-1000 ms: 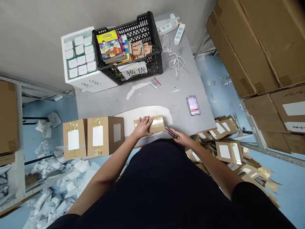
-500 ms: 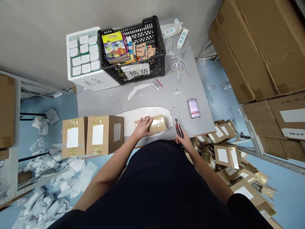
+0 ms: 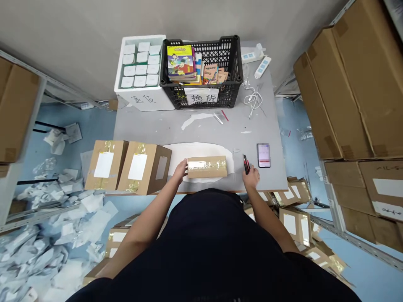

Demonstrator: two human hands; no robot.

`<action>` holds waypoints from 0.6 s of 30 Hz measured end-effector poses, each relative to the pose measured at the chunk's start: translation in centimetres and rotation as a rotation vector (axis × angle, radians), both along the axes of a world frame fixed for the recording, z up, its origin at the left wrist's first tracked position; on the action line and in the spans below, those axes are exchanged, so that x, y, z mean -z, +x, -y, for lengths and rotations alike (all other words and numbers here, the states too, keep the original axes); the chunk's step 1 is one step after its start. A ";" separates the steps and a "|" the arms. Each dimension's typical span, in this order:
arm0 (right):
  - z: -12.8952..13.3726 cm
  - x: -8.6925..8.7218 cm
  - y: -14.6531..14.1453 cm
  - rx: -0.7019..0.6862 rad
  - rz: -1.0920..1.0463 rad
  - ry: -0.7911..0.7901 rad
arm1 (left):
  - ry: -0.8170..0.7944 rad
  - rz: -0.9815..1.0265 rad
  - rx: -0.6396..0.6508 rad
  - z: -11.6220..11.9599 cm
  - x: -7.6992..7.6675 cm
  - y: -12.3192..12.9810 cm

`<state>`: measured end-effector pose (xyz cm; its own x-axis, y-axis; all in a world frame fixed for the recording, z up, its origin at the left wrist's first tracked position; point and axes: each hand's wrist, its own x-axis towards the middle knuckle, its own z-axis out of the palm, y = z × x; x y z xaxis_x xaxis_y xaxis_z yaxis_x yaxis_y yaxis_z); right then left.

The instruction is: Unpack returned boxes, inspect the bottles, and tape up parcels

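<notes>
A long taped cardboard box [image 3: 206, 172] lies on the white sheet [image 3: 179, 150] near the table's front edge. My left hand [image 3: 180, 171] is at the box's left end, fingers stretched along that side, not wrapped round it. My right hand [image 3: 252, 178] is low over the table, to the right of the box. Its fingers are around the lower end of a red and black utility knife [image 3: 246, 163], whose blade end points away from me. A phone [image 3: 263, 155] lies just right of that hand.
Two taped cartons [image 3: 134, 167] stand at the table's left front. Behind are a white foam box [image 3: 147, 98], a black crate [image 3: 201, 102] of books, power strips [image 3: 262, 67] and a white cable [image 3: 253, 98]. Stacked cartons [image 3: 352, 84] rise at right; paper scraps [image 3: 40, 260] cover the floor at left.
My left hand has slid off the box's top to its left end, and the box now lies straighter. My right hand has moved forward over the table with the knife. The view has shifted.
</notes>
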<state>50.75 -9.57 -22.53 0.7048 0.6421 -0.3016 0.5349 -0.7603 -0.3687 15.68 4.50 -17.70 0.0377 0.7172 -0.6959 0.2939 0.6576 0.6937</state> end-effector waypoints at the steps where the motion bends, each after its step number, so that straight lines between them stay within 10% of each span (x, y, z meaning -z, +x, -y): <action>1: -0.3 -0.3 -0.4 -0.004 -0.023 0.042 | -0.073 0.033 -0.005 -0.3 0.2 -0.1; 10: -8.3 -3.6 -6.9 -0.019 -1.031 0.308 | -0.187 0.132 -0.074 -2.6 0.4 1.3; 18: -10.1 -4.2 -6.5 0.037 -0.982 0.486 | 0.126 0.173 0.015 -2.5 -0.2 1.5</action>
<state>44.23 0.49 -18.36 0.3171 0.8277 -0.4629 -0.1760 -0.4283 -0.8863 17.21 7.00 -17.48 0.1597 0.7964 -0.5834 0.1726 0.5593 0.8108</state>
